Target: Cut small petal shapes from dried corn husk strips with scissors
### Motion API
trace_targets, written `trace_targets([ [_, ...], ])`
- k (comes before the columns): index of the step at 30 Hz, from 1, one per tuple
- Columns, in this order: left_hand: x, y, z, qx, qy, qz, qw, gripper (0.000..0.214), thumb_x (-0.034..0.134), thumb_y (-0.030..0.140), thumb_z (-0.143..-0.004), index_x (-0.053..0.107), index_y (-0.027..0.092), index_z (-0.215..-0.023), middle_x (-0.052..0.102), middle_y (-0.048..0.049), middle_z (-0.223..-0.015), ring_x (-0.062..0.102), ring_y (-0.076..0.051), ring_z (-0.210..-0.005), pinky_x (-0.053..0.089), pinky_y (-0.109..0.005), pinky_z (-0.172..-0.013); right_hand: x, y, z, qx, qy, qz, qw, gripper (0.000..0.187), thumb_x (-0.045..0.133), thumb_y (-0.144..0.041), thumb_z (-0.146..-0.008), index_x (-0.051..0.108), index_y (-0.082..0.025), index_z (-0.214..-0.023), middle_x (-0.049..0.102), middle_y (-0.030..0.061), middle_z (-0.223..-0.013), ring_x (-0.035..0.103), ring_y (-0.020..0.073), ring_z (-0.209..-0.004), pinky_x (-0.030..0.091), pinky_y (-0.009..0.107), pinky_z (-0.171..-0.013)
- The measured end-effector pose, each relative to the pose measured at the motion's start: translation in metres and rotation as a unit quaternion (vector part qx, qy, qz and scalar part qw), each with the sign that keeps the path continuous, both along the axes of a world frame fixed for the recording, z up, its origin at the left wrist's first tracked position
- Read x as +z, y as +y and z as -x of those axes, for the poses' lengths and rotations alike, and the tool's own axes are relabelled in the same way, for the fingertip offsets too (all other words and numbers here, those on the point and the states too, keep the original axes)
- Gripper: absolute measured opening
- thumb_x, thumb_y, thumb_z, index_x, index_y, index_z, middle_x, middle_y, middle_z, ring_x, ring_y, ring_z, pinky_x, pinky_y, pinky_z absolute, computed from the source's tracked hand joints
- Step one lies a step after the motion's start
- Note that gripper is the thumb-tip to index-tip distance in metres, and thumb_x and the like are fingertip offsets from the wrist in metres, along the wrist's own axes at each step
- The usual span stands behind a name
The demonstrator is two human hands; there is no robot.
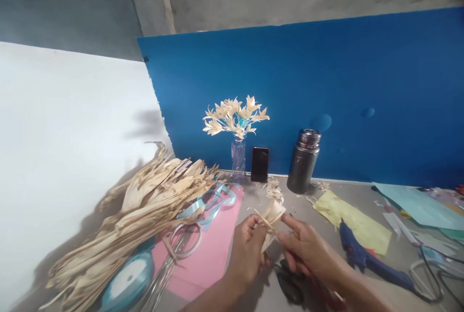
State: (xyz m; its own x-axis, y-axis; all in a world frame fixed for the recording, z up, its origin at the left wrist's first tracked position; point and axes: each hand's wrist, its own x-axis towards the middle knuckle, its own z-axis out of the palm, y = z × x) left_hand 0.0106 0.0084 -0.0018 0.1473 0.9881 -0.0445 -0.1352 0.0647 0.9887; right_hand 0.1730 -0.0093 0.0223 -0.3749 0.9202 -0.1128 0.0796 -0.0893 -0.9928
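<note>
In the head view my left hand [249, 244] pinches a pale strip of dried corn husk [272, 212] between thumb and fingers. My right hand [308, 245] is closed on the husk's right edge, its fingertips close to those of the left. A thin, stick-like strip lies across the husk at my left thumb. Below the hands, partly covered by the right one, is a dark, rounded object [290, 285] whose kind I cannot make out. Husk scraps [274, 190] lie on the table just beyond my fingers.
Left lie a husk bundle [145, 205], a ribbon roll [128, 278], wires [163, 273] and pink paper [203, 259]. Behind stand a vase [238, 160] of husk flowers [235, 116], a phone [260, 164] and a flask [303, 162]. Right: a glue gun [369, 260], yellow paper [353, 220].
</note>
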Motion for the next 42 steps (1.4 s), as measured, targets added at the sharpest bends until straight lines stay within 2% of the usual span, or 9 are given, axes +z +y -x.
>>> trace_targets([
  [6, -0.003, 0.001, 0.002, 0.011, -0.004, 0.019, 1.000, 0.046, 0.061, 0.064, -0.079, 0.057, 0.018, -0.079, 0.048, 0.0057, -0.042, 0.044, -0.010, -0.031, 0.030, -0.018, -0.030, 0.001, -0.001, -0.013, 0.016, 0.033, 0.018, 0.999, 0.082, 0.061, -0.060, -0.089, 0.034, -0.012, -0.150, 0.063, -0.0047, -0.050, 0.033, 0.0058, -0.033, 0.018, 0.016, -0.037],
  [10, 0.002, -0.005, -0.003, 0.012, -0.030, -0.004, 0.999, 0.034, 0.067, 0.050, -0.076, 0.063, 0.016, -0.076, 0.058, 0.0006, -0.058, 0.049, -0.011, -0.046, 0.038, -0.020, -0.040, -0.010, 0.001, 0.000, -0.004, -0.042, -0.008, 0.999, 0.055, 0.056, -0.057, -0.092, 0.059, -0.013, -0.124, 0.062, -0.0047, -0.048, 0.036, 0.0058, -0.032, 0.023, 0.016, -0.036],
  [15, 0.003, -0.005, 0.000, 0.013, 0.006, -0.008, 1.000, 0.029, 0.067, 0.038, -0.075, 0.062, 0.015, -0.059, 0.046, 0.0031, -0.050, 0.037, -0.009, -0.047, 0.030, -0.022, -0.045, -0.020, 0.003, 0.008, -0.037, -0.108, -0.060, 0.992, 0.049, 0.052, -0.059, -0.092, 0.062, -0.014, -0.111, 0.061, -0.0041, -0.048, 0.040, 0.0082, -0.032, 0.027, 0.018, -0.036],
  [20, 0.004, -0.004, 0.001, 0.004, 0.035, -0.009, 0.999, 0.034, 0.065, 0.043, -0.075, 0.063, 0.015, -0.056, 0.043, 0.0028, -0.049, 0.034, -0.009, -0.046, 0.026, -0.024, -0.045, -0.016, -0.002, 0.009, -0.065, -0.186, -0.113, 0.974, 0.045, 0.042, -0.047, -0.096, 0.061, -0.019, -0.065, 0.053, -0.0027, -0.043, 0.043, 0.0111, -0.034, 0.030, 0.022, -0.040],
  [24, 0.009, -0.006, -0.001, -0.012, 0.036, -0.014, 0.999, 0.036, 0.067, 0.044, -0.071, 0.058, 0.015, -0.050, 0.043, 0.0015, -0.048, 0.037, -0.010, -0.049, 0.027, -0.025, -0.048, -0.013, -0.002, 0.008, -0.131, -0.220, -0.184, 0.949, 0.023, 0.053, -0.031, -0.085, 0.074, -0.023, -0.083, 0.064, 0.0011, -0.057, 0.056, 0.0181, -0.053, 0.038, 0.027, -0.054],
  [28, 0.010, -0.010, 0.002, -0.006, 0.046, -0.016, 0.999, 0.041, 0.064, 0.045, -0.075, 0.052, 0.018, -0.046, 0.042, 0.0021, -0.043, 0.040, -0.011, -0.043, 0.030, -0.025, -0.046, -0.012, 0.015, -0.025, -0.259, -0.238, -0.203, 0.914, 0.035, 0.057, -0.035, -0.081, 0.078, -0.025, -0.108, 0.067, 0.0026, -0.057, 0.052, 0.0186, -0.048, 0.037, 0.029, -0.050],
  [32, 0.003, -0.007, 0.007, -0.021, 0.037, 0.026, 0.999, 0.041, 0.064, 0.050, -0.077, 0.056, 0.018, -0.053, 0.049, 0.0003, -0.041, 0.047, -0.012, -0.039, 0.037, -0.025, -0.044, -0.005, 0.032, -0.067, -0.326, -0.190, -0.166, 0.911, 0.048, 0.048, -0.048, -0.091, 0.069, -0.016, -0.120, 0.055, -0.0014, -0.053, 0.043, 0.0156, -0.041, 0.033, 0.028, -0.043],
  [36, -0.009, 0.004, 0.008, -0.015, -0.010, 0.082, 0.996, 0.043, 0.070, 0.057, -0.071, 0.060, 0.017, -0.062, 0.058, -0.0027, -0.048, 0.053, -0.015, -0.039, 0.044, -0.027, -0.042, 0.001, 0.031, -0.073, -0.280, -0.117, -0.138, 0.943, 0.055, 0.054, -0.062, -0.089, 0.069, -0.015, -0.112, 0.052, -0.0029, -0.055, 0.039, 0.0117, -0.041, 0.031, 0.025, -0.042],
  [42, -0.011, 0.018, 0.015, 0.063, -0.043, 0.083, 0.994, 0.039, 0.070, 0.050, -0.073, 0.053, 0.018, -0.059, 0.055, 0.0009, -0.051, 0.048, -0.009, -0.038, 0.038, -0.022, -0.039, 0.018, 0.011, -0.081, -0.190, 0.226, -0.063, 0.953, 0.024, 0.067, -0.046, -0.089, 0.068, -0.026, -0.102, 0.025, -0.0118, -0.045, 0.008, 0.0081, -0.042, 0.016, 0.022, -0.039],
])
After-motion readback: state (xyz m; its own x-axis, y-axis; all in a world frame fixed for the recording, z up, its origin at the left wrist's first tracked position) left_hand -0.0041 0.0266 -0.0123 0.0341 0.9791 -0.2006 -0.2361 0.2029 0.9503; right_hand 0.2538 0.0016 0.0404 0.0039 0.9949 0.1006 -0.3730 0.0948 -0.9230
